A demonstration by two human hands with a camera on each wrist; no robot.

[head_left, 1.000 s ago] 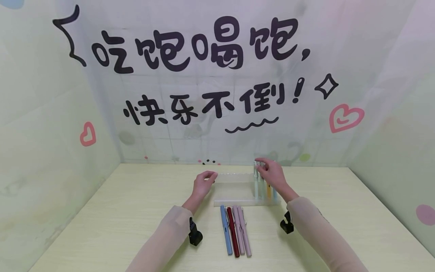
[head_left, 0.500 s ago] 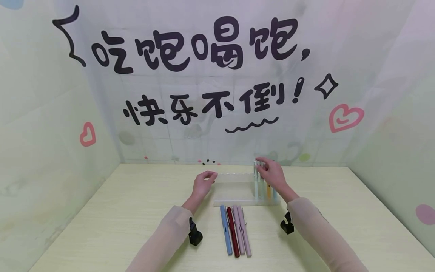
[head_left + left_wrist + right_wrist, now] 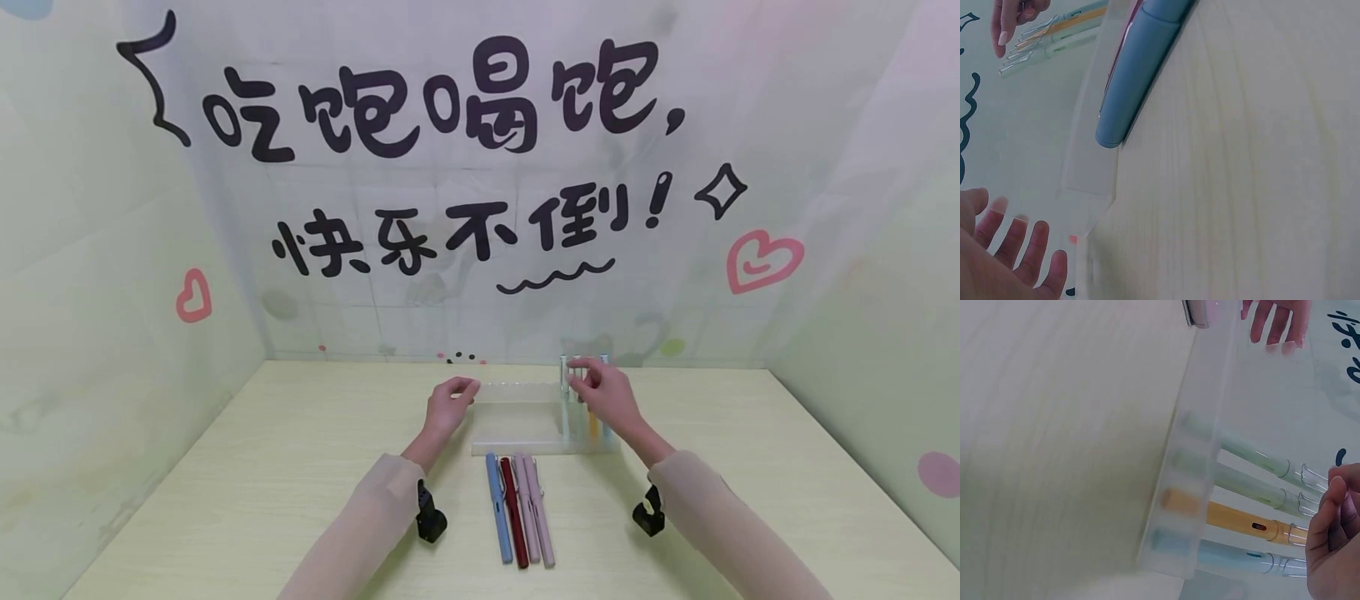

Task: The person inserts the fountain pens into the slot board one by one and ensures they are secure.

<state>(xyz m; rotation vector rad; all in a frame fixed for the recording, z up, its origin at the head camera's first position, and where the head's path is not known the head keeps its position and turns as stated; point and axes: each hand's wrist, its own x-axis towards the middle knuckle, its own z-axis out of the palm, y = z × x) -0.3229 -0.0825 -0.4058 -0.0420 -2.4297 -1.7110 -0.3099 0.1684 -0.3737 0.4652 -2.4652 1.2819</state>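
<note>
The rack (image 3: 516, 448) stands on the table (image 3: 217, 492), with the back wall (image 3: 420, 321) at 12 o'clock; four racked pens (image 3: 1238, 520) are in its 3 o'clock end, four loose pens (image 3: 527, 510) lie at 6 o'clock, the left hand (image 3: 448, 407) at its 10 o'clock corner, the right hand (image 3: 609, 396) at 2 o'clock

bkgd wall (image 3: 337, 325): pale, blk Chinese txt (image 3: 481, 237) | pink hearts (image 3: 765, 262) | tbl (image 3: 300, 475): lt wood-grain

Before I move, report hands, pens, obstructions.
Left hand at left end of rack. Right hand beside four racked pens, partly hiding them from head view. Four loose pens in front.
</note>
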